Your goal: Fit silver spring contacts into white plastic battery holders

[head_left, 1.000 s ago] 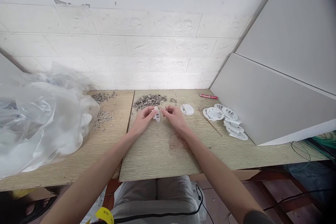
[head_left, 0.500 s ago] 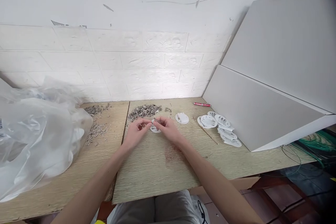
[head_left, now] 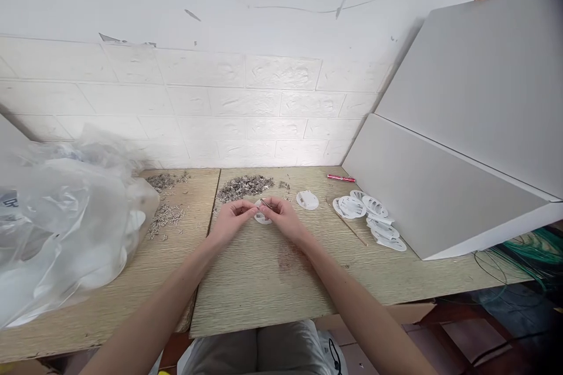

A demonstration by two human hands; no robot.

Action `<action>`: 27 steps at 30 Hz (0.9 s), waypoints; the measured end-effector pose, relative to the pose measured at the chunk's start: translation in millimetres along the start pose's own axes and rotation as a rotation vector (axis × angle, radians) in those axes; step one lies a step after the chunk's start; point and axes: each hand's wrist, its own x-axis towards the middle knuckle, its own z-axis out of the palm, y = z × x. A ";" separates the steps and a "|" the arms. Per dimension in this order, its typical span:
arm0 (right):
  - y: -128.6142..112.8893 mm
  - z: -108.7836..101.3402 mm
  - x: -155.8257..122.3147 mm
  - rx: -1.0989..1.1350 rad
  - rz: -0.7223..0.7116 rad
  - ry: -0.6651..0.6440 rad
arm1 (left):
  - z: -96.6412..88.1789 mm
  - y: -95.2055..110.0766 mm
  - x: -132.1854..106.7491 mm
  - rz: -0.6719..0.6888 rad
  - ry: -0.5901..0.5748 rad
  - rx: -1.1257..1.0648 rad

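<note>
- Left hand (head_left: 232,221): thumb and finger pinched together at the white disc (head_left: 263,220) — whatever they grip is too small to tell.
- Right hand (head_left: 284,220): fingers closed on a thin metal rod (head_left: 266,204) over that disc.
- The disc sits between both hands — near the pile of metal bits (head_left: 246,186).
- Another disc (head_left: 307,200) lies on the table (head_left: 259,281), to the right.
</note>
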 end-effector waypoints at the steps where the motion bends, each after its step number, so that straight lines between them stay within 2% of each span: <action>1: -0.3 0.3 0.0 0.000 0.001 -0.005 | 0.4 0.3 -0.2 0.001 -0.006 -0.013; 9: -10.3 1.8 -1.8 0.105 0.074 -0.048 | 0.6 -3.9 1.0 -0.023 -0.016 -0.069; 16: -14.0 -1.1 -2.1 -0.034 0.055 0.019 | 2.6 -2.6 0.0 0.005 0.031 0.048; 19: -14.1 -3.1 -1.9 -0.096 0.044 0.031 | 3.2 -2.4 -1.1 0.046 0.027 0.183; 22: -14.1 -10.0 -0.2 -0.073 0.043 0.087 | 2.7 -6.1 -1.3 0.145 0.071 0.422; 24: -12.8 -17.5 1.5 -0.073 0.059 0.181 | 2.6 -9.9 -1.1 0.214 0.084 0.570; 27: -7.7 -28.0 3.4 -0.210 0.102 0.334 | 4.0 -14.5 -0.6 0.264 0.030 0.719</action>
